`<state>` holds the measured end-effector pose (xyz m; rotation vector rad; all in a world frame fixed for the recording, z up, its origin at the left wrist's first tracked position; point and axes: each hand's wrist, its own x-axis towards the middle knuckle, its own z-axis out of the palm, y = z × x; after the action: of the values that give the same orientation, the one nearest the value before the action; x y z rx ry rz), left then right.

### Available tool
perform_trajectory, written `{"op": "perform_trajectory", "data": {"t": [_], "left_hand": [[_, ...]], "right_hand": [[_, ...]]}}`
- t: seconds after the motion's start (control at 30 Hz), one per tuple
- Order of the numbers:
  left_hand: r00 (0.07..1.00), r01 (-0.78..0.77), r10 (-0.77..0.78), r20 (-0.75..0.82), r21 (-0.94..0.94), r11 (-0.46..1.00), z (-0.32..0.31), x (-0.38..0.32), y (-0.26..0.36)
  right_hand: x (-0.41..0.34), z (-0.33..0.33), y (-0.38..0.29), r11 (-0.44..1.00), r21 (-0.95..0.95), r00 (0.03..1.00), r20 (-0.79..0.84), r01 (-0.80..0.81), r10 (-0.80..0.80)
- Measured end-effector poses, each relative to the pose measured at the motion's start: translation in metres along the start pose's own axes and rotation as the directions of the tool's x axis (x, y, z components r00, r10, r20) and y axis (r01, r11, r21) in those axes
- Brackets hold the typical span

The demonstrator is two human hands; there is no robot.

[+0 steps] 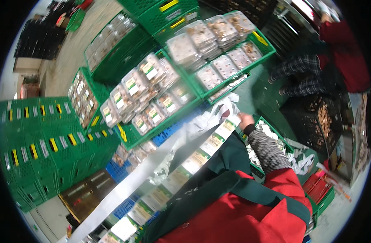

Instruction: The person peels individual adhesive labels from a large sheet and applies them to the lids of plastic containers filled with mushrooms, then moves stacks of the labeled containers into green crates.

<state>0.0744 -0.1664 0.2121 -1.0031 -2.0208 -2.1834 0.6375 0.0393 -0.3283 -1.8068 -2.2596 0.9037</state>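
Observation:
My right hand (245, 120), in a black cuff and patterned sleeve, grips the upper end of a long strip of printed labels (200, 156). The strip slants down to the lower left, its labels green, white and cream. Beside it runs a band of white backing paper (124, 189), with a crumpled part (200, 123) near my hand. My left hand is out of view. Ahead, a green crate (161, 129) holds clear plastic boxes (131, 85) of what look like mushrooms, with labels on their lids. The adjoining green crate (243, 70) holds similar boxes (200, 33) with no labels visible.
Stacked green crates (48, 148) with yellow handles stand at the left. Blue crates (170, 130) lie under the filled crates. Another person in a red top (345, 57) is at the upper right, near a black crate (307, 121) of brown produce. A green crate of labelled packs (287, 144) lies beside my arm.

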Motion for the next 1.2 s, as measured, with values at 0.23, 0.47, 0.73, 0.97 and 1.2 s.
{"op": "perform_trajectory", "data": {"t": [0.23, 0.47, 0.73, 0.97, 1.2], "left_hand": [[0.938, -0.086, 0.161, -0.307, 0.243, 0.966, -0.175, 0.015, 0.146], [0.993, -0.028, 0.069, 0.1, -0.362, 0.932, -0.093, -0.047, 0.138], [0.987, -0.048, -0.012, -0.158, -0.372, 0.927, -0.078, -0.093, 0.099], [0.999, -0.012, -0.011, -0.041, -0.517, 0.856, -0.07, -0.108, 0.091], [0.998, 0.007, 0.032, 0.058, -0.572, 0.82, -0.064, -0.116, 0.082]], "right_hand": [[0.039, -0.18, -0.179, 0.702, -0.527, 0.704, 0.708, 0.478, 0.052], [-0.025, -0.164, -0.532, 0.023, 0.808, 0.108, -0.051, 0.589, -0.993], [-0.075, -0.12, -0.572, 0.074, 0.946, -0.005, 0.079, 0.315, -0.997], [-0.084, -0.094, -0.586, 0.092, 0.976, -0.362, 0.16, 0.196, -0.919], [-0.102, -0.102, -0.583, 0.229, 0.96, -0.461, 0.278, 0.162, -0.843]]}}
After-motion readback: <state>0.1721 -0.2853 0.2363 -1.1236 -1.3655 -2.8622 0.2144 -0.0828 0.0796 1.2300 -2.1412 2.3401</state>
